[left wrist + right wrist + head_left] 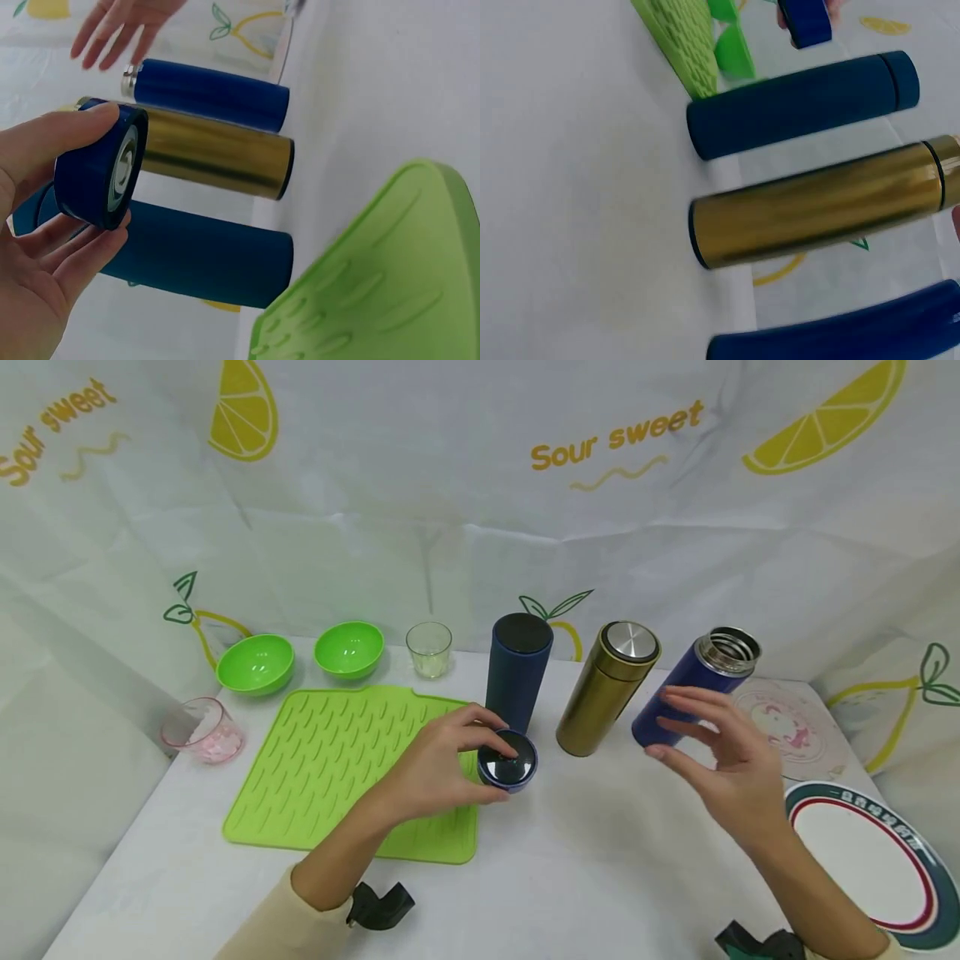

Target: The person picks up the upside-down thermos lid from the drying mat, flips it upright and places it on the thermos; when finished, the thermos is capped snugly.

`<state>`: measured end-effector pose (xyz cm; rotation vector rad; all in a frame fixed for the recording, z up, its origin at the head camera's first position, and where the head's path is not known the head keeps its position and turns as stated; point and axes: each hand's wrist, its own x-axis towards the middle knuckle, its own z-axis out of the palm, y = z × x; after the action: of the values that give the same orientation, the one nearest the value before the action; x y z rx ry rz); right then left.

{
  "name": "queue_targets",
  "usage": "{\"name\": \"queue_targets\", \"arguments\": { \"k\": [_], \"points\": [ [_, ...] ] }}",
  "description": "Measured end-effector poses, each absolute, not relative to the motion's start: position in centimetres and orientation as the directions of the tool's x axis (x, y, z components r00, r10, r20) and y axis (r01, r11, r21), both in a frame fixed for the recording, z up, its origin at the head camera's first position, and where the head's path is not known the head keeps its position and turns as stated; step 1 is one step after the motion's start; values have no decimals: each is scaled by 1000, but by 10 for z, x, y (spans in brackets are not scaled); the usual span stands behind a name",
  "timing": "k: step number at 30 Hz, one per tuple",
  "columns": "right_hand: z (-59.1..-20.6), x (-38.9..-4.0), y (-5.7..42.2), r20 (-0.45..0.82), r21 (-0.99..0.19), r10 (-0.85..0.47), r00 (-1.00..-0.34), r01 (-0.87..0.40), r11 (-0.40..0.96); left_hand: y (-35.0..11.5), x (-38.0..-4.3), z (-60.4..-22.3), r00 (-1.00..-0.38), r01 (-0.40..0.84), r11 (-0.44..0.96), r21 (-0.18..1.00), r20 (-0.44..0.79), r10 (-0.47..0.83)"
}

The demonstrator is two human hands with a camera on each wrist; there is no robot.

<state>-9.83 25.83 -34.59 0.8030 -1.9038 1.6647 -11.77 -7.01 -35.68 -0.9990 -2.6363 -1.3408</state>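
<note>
My left hand (442, 768) pinches a blue bottle lid (507, 762) between thumb and fingers, in the air over the mat's right edge. In the left wrist view the lid (97, 169) shows its pale underside. My right hand (727, 760) is beside the blue thermos (686, 681), thumb and fingers spread apart with nothing between them. That thermos stands uncapped, its steel mouth showing. Left of it stand a gold thermos (603, 693) with a silver-topped lid and a dark teal thermos (519, 668) with its lid on. Whether the right fingers touch the blue thermos I cannot tell.
A green ridged mat (322, 768) covers the table's left part. Behind it sit two green bowls (255, 664) and a clear glass (429, 650); a pink glass (204, 732) is left. At right lie a round pink-patterned board (795, 727) and an oval plate (862, 852).
</note>
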Motion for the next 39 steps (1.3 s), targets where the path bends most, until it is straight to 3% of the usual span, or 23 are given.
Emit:
{"name": "queue_targets", "arguments": {
  "k": [5,9,12,17,21,30,39],
  "points": [
    [-330,-105,284,725,-680,130,-676,-673,292,-78,-116,-356,-792,544,430,720,271,547],
    [-335,-114,298,632,-751,283,-721,-481,453,-80,-116,-355,-777,553,422,719,262,572],
    [-347,-123,306,517,-841,355,-779,-384,382,-82,-115,-355,-766,563,420,712,258,589],
    [-369,-135,311,329,-941,392,-859,-261,218,-84,-115,-355,-761,559,425,712,236,604],
    [-384,-143,307,229,-970,387,-893,-177,166,-86,-115,-356,-755,560,424,712,227,615],
    [-403,-147,299,178,-973,420,-890,-95,211,-87,-116,-360,-758,547,419,724,217,615],
    [-399,-144,300,159,-937,435,-886,4,350,-86,-116,-359,-782,540,451,710,225,582]
  ]
}}
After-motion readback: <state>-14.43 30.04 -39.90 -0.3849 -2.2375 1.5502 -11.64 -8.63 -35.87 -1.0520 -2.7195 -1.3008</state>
